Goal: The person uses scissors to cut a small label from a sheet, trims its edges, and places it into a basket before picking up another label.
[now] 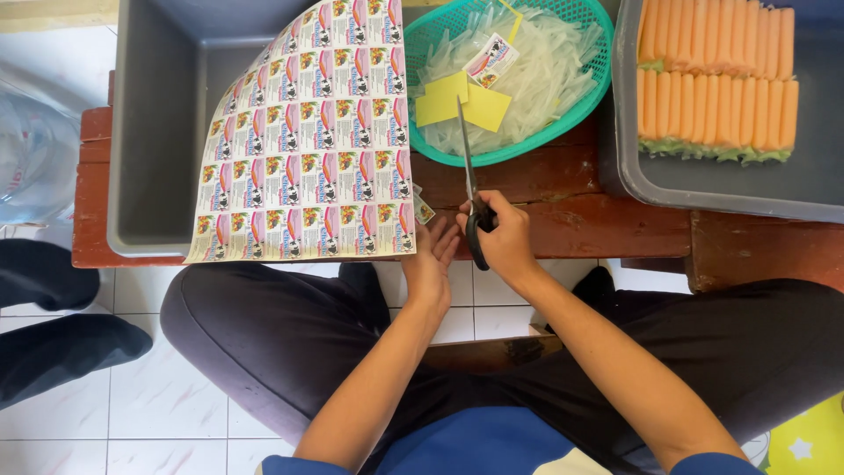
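A large printed sheet of small colourful labels [308, 141] lies over the grey tub [149, 132] and the red wooden table [563, 211]. My left hand [431, 259] holds the sheet's lower right corner, fingers under its edge. My right hand [501, 237] is closed on black-handled scissors [470, 176], whose blades point away from me along the sheet's right edge. A tiny cut label [424, 211] lies by the sheet's corner.
A green mesh basket [448, 145] holds clear plastic strips, yellow paper squares and a cut label. A grey tray [730, 185] at right carries rows of orange rolls. A water jug [35, 149] stands at left, another person's dark-trousered legs [53, 334] beside it.
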